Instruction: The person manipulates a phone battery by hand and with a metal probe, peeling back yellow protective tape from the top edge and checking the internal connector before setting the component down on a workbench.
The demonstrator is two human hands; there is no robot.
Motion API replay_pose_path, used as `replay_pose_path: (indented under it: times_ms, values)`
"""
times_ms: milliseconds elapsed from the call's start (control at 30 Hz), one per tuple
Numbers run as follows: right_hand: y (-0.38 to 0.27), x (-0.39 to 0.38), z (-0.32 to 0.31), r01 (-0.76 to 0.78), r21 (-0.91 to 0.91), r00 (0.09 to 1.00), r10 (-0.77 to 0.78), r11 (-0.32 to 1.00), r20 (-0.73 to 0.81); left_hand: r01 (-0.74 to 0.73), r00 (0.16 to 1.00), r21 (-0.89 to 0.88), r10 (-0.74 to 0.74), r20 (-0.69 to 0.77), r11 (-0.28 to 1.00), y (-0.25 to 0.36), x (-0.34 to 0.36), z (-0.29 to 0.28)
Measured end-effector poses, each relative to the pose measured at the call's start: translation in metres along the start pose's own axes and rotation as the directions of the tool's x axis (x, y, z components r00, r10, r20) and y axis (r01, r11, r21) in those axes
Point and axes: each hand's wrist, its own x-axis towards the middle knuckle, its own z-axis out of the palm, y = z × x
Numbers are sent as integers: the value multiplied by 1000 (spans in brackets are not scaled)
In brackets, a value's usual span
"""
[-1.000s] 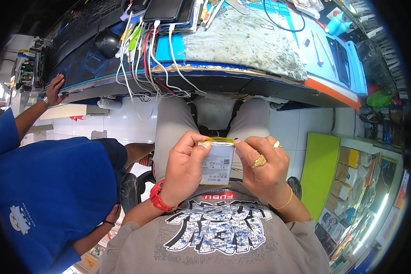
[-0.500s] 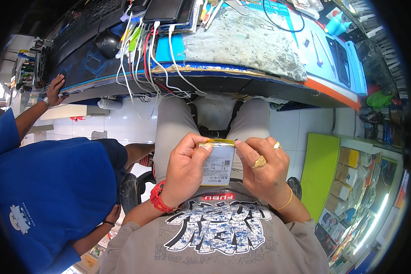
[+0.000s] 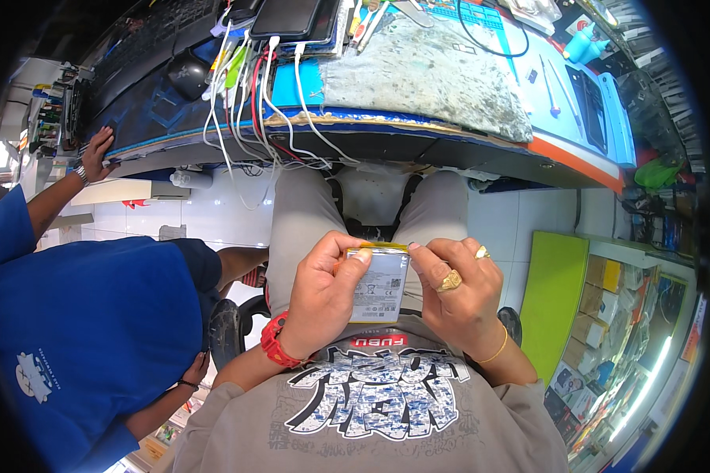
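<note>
Now, from the far left: a co-worker's hand rests at the edge of the surface, between nine and ten o'clock, with that person's blue shirt spread over eight. Across to half past ten sits a black mouse, then white cables spilling over the edge at eleven. And into the middle we come! The left hand has the flat grey battery firmly gripped, thumb laid over its eleven o'clock corner, the whole thing held up just below the centre of the dial, off the surface. Along the battery's twelve o'clock edge runs a yellow strip, and here's where the work stands: the battery is out on its own, joined to no device that shows, and the strip lies along most of that edge, looking fairly flat. Over to the right hand, fingers bent and tips gathered at the battery's one o'clock corner; whether they pinch the strip or merely press it, I cannot tell. So that corner looks the unfinished bit, by my reading, while the battery's far side is hidden and what is left there can't be judged. Further round, near two o'clock, a slim tool and a light blue phone-shaped piece lie untouched, and a green panel closes things out between three and four
</note>
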Motion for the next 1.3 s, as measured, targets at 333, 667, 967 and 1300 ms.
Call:
replay_pose_path:
  times_ms: [333,667,967,1300]
  values:
    - [2,0,0,38,-10,999,-38,999,-9,53,999,-44,-52,12,998,2,0,1]
    - [1,1,0,27,-15,1000,-27,1000,-4,78,997,-45,-77,21,996,2,0,2]
    - [4,1,0,53,-41,999,-53,998,-4,65,997,-70,-63,33,995,-1,-1,0]
    - [8,1,2,96,-44,995,-97,994,-12,77,997,-5,-77,16,997,2,-2,1]
